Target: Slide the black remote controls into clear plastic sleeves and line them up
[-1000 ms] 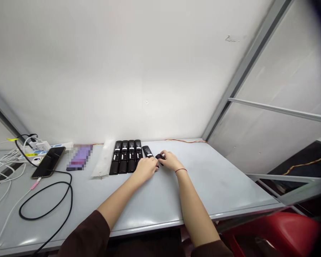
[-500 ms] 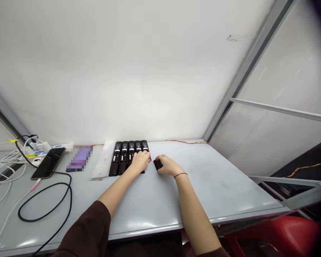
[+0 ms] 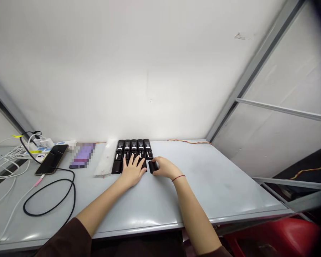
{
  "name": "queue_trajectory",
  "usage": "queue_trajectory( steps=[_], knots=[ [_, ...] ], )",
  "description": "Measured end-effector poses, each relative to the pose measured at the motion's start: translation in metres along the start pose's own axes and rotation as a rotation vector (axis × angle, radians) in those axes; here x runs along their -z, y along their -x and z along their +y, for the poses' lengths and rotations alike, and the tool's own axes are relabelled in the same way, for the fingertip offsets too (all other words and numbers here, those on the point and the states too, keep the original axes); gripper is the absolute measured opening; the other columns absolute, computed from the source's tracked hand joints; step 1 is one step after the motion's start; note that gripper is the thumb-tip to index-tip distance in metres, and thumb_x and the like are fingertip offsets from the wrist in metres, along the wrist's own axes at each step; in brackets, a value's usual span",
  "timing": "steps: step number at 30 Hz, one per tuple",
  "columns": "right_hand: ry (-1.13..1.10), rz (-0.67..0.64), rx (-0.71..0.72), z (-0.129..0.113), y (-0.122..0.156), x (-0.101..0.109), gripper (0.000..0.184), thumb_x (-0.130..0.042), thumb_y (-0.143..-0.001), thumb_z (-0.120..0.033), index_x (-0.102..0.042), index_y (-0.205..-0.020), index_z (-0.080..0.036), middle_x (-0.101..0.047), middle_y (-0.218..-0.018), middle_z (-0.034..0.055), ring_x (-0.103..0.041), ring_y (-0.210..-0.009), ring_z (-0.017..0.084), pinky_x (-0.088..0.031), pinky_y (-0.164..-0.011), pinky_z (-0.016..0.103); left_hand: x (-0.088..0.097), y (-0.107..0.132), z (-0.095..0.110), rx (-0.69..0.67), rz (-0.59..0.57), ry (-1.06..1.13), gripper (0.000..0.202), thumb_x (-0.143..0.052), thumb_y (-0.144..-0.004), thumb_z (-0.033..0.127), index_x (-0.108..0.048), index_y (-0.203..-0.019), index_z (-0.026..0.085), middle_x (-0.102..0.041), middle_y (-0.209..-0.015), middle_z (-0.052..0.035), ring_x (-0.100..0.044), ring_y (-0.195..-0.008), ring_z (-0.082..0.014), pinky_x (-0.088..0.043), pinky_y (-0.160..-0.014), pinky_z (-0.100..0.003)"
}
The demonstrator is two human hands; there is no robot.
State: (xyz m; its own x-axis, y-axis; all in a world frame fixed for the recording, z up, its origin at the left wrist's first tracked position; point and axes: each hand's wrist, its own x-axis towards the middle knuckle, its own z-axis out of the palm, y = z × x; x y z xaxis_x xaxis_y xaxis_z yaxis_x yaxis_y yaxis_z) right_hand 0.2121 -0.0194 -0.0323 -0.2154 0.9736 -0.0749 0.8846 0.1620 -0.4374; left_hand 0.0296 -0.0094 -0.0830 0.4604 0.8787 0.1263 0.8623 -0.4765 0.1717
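Observation:
Several black remote controls [image 3: 134, 143] lie side by side in a row, backs up, with battery compartments exposed in their middles. My left hand [image 3: 133, 173] rests flat on the lower parts of the middle remotes, fingers spread, hiding some of them. My right hand [image 3: 164, 167] is closed, thumb and fingers gripping a short black battery cover [image 3: 152, 167]. The cover sits at the lower end of the rightmost remote [image 3: 148, 150]; whether they touch I cannot tell.
A clear plastic bag [image 3: 106, 159] lies left of the remotes. Farther left are a blurred purple item [image 3: 82, 156], a black phone [image 3: 52, 159] on a charging cable, a black cable [image 3: 74, 194] and a power strip [image 3: 66, 143]. A red stool [image 3: 280, 233] stands below the table's right front.
My left hand has moved from the right-hand remotes down and left, its fingers now spread. My right hand has brought the battery cover left, up to the rightmost remote's lower end.

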Motion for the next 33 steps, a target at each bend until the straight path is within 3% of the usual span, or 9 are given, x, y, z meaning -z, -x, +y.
queue_trajectory(
  steps=[7,13,16,18,20,23,25,28,33],
  knots=[
    [-0.036,0.051,0.050,-0.001,-0.004,-0.007,0.041,-0.065,-0.066,-0.014,-0.065,-0.107,-0.012,-0.059,-0.110,0.0134,-0.059,-0.079,0.018,-0.046,-0.077,0.028,-0.001,0.000,0.003,-0.011,0.042,-0.012,0.050,-0.031,-0.093,0.044,-0.039,-0.139,0.026,-0.033,-0.148,-0.0082,-0.020,-0.138,-0.0322,-0.011,-0.106,-0.064],
    [-0.028,0.049,0.039,0.002,-0.005,-0.005,0.044,-0.068,-0.069,-0.025,-0.062,-0.112,-0.015,-0.058,-0.110,0.0119,-0.059,-0.087,0.020,-0.046,-0.081,0.029,0.006,0.001,0.002,-0.044,0.113,0.034,0.051,-0.035,-0.092,0.045,-0.040,-0.139,0.026,-0.034,-0.147,-0.0081,-0.020,-0.138,-0.0334,-0.011,-0.106,-0.065],
    [0.026,0.151,0.086,-0.006,-0.004,-0.004,0.039,-0.064,-0.075,-0.030,-0.061,-0.111,-0.014,-0.058,-0.111,0.0132,-0.056,-0.101,0.025,-0.042,-0.090,0.034,0.032,-0.014,-0.026,-0.054,0.265,0.132,0.049,-0.034,-0.092,0.041,-0.040,-0.137,0.023,-0.039,-0.144,-0.0096,-0.025,-0.136,-0.0312,-0.017,-0.107,-0.058],
    [0.064,0.228,0.168,-0.023,-0.003,-0.008,0.034,-0.058,-0.080,-0.028,-0.060,-0.112,-0.015,-0.057,-0.114,0.0144,-0.052,-0.108,0.027,-0.040,-0.095,0.038,0.052,-0.029,-0.059,-0.035,0.351,0.212,0.045,-0.032,-0.093,0.034,-0.045,-0.133,0.017,-0.047,-0.136,-0.0126,-0.038,-0.129,-0.0271,-0.026,-0.107,-0.048],
    [0.081,0.243,0.302,-0.050,-0.001,-0.018,0.033,-0.056,-0.082,-0.027,-0.058,-0.113,-0.015,-0.055,-0.119,0.0156,-0.050,-0.113,0.028,-0.037,-0.097,0.040,0.066,-0.045,-0.097,-0.009,0.365,0.226,0.040,-0.032,-0.092,0.024,-0.053,-0.123,0.010,-0.055,-0.127,-0.0172,-0.048,-0.120,-0.0247,-0.031,-0.105,-0.042],
    [0.087,0.186,0.599,-0.097,-0.004,-0.041,0.047,-0.064,-0.077,-0.037,-0.054,-0.116,-0.012,-0.051,-0.125,0.0183,-0.044,-0.119,0.031,-0.034,-0.101,0.042,0.067,-0.061,-0.142,-0.012,0.263,0.165,0.037,-0.032,-0.089,0.017,-0.057,-0.117,0.011,-0.058,-0.124,-0.0146,-0.051,-0.117,-0.0209,-0.033,-0.104,-0.036],
    [0.137,0.201,0.708,-0.123,-0.010,-0.060,0.063,-0.066,-0.072,-0.051,-0.052,-0.117,-0.009,-0.050,-0.125,0.0208,-0.043,-0.118,0.033,-0.034,-0.100,0.043,0.056,-0.065,-0.158,0.033,0.156,0.081,0.038,-0.032,-0.090,0.019,-0.054,-0.121,0.014,-0.054,-0.130,-0.0117,-0.046,-0.123,-0.0202,-0.031,-0.106,-0.036],
    [0.248,0.224,0.744,-0.146,-0.024,-0.084,0.072,-0.061,-0.071,-0.063,-0.053,-0.113,-0.005,-0.055,-0.115,0.0224,-0.048,-0.110,0.032,-0.035,-0.097,0.044,0.038,-0.063,-0.168,0.133,0.014,-0.006,0.039,-0.030,-0.093,0.023,-0.049,-0.126,0.015,-0.045,-0.139,-0.0113,-0.036,-0.132,-0.0225,-0.027,-0.108,-0.042],
    [0.338,0.180,0.699,-0.148,-0.033,-0.106,0.073,-0.050,-0.072,-0.073,-0.059,-0.102,-0.007,-0.062,-0.101,0.0186,-0.054,-0.098,0.030,-0.029,-0.100,0.048,0.022,-0.061,-0.174,0.191,-0.072,0.003,0.046,-0.021,-0.095,0.032,-0.042,-0.133,0.017,-0.035,-0.146,-0.0118,-0.028,-0.136,-0.0260,-0.026,-0.106,-0.052]
  ],
)
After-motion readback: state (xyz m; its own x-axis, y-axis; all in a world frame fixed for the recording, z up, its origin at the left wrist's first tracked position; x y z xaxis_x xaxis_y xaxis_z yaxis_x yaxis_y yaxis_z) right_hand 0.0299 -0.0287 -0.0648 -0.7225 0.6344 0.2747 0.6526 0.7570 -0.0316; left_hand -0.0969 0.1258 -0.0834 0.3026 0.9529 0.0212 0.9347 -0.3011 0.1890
